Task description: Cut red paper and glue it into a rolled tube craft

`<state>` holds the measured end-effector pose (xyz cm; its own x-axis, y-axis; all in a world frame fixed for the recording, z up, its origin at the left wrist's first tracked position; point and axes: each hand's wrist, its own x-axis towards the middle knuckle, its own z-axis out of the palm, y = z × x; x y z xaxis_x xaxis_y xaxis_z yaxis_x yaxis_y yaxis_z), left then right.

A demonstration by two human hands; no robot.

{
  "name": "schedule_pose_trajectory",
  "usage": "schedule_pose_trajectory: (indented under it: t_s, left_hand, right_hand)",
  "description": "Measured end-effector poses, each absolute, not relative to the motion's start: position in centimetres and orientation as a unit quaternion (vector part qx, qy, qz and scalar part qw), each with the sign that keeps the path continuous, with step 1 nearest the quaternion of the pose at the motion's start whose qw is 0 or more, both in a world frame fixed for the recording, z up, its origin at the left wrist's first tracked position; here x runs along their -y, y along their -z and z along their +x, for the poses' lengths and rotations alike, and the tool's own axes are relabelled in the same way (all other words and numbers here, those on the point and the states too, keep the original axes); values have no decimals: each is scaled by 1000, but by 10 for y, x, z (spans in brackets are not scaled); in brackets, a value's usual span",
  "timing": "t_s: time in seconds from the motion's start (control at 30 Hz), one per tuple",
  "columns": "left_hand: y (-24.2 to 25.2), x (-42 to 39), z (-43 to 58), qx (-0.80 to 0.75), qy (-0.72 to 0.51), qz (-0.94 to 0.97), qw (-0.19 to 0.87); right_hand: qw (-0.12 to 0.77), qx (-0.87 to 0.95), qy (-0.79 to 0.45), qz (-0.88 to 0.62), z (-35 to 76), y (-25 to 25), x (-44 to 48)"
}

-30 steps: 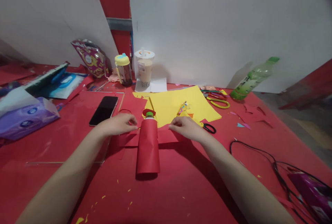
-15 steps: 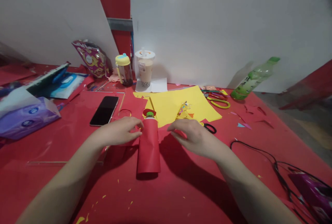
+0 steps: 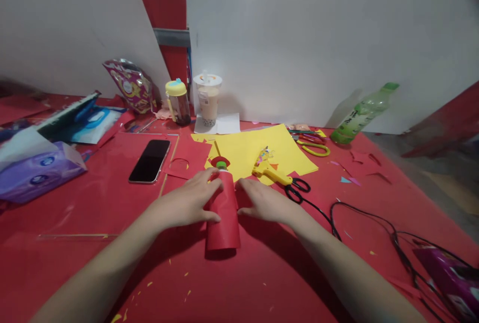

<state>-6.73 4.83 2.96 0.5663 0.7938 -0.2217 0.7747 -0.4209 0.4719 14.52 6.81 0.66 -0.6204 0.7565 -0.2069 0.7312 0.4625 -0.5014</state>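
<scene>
A bottle wrapped in red paper [image 3: 223, 226] lies on the red table, its green cap [image 3: 221, 165] pointing away from me. Around the neck by the cap sits a small red paper disc. My left hand [image 3: 189, 201] grips the wrapped bottle from the left, thumb and fingers resting on the paper. From the right, my right hand [image 3: 264, 202] curls against the wrapper's side, so the bottle is held between both hands. Yellow paper sheets [image 3: 243, 148] lie just beyond. A yellow tool [image 3: 275, 175] and black-handled scissors [image 3: 299, 186] are beside my right hand.
A phone [image 3: 149, 161] and a purple tissue pack [image 3: 47, 168] lie left. At the back stand a snack bag [image 3: 130, 86], a yellow-lidded bottle [image 3: 178, 103] and a milk tea cup [image 3: 208, 101]. A green bottle [image 3: 362, 116] and black cable [image 3: 374, 216] are right.
Both hands have closed in on the red-wrapped bottle, the left reaching onto it and the right touching its side. The bottle has shifted slightly right. More of the yellow tool shows.
</scene>
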Motion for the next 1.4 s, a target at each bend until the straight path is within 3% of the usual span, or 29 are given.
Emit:
schedule_pose_trajectory:
  t_s: [0.5, 0.97, 1.4]
  left_hand:
    - [-33, -54, -68, -516, 23, 811, 273]
    - [-26, -55, -67, -510, 8, 813, 280]
    - [-29, -55, -66, -512, 27, 806, 297]
  right_hand:
    - [155, 862, -268, -402, 143, 16, -59]
    - [181, 844, -287, -415, 140, 16, -63]
    - [230, 720, -464, -462, 135, 22, -80]
